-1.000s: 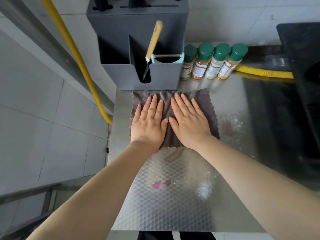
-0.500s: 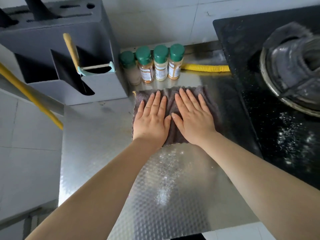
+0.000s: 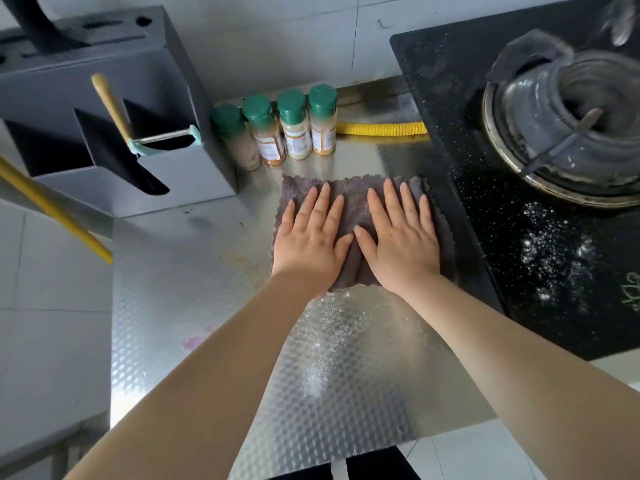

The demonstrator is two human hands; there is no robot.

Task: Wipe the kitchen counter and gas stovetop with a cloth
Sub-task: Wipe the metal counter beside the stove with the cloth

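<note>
A grey-purple cloth [image 3: 356,202] lies flat on the patterned steel counter [image 3: 194,271], its right edge against the black glass stovetop [image 3: 519,258]. My left hand [image 3: 311,240] and my right hand [image 3: 401,240] press on it side by side, palms down, fingers stretched and slightly apart, thumbs nearly touching. Neither hand grips the cloth. White powder [image 3: 322,355] is scattered on the counter just below the cloth, and more white specks [image 3: 554,251] lie on the stovetop.
Several green-capped spice bottles [image 3: 294,126] stand just behind the cloth. A grey knife block [image 3: 104,133] sits at the back left. A yellow hose [image 3: 381,128] runs along the wall to the stove. The burner [image 3: 568,126] is at the right. A pink stain [image 3: 192,341] marks the counter.
Both hands have slid the cloth to the right, from in front of the knife block to the stovetop's edge. The view has swung right, so the burner now shows.
</note>
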